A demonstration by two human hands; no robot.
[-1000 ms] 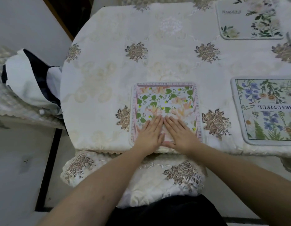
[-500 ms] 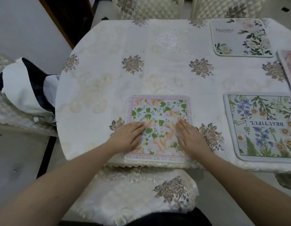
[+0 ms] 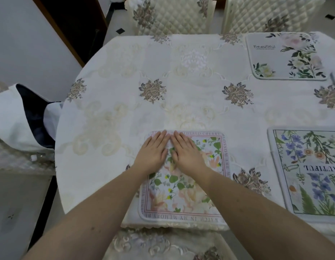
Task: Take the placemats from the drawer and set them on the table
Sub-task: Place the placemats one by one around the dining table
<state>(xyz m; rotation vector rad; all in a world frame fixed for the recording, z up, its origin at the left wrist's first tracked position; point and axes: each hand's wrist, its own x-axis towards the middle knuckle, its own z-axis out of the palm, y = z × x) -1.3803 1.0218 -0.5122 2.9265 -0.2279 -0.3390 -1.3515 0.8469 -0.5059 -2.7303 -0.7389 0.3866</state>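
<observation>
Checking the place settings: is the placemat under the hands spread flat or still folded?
Spread flat. The placemat lies open on the table, border visible along its edges, with left hand and right hand pressing it.

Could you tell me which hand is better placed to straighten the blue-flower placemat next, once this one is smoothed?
The right hand, probably. Both hands lie flat on the pink-bordered placemat, but the blue-flower placemat lies on the person's right, so the left hand would have to cross over.

White wall [image 3: 27,44], dark doorway [image 3: 76,19], two quilted cream chairs [image 3: 172,15], pale floor [image 3: 14,203]
</observation>
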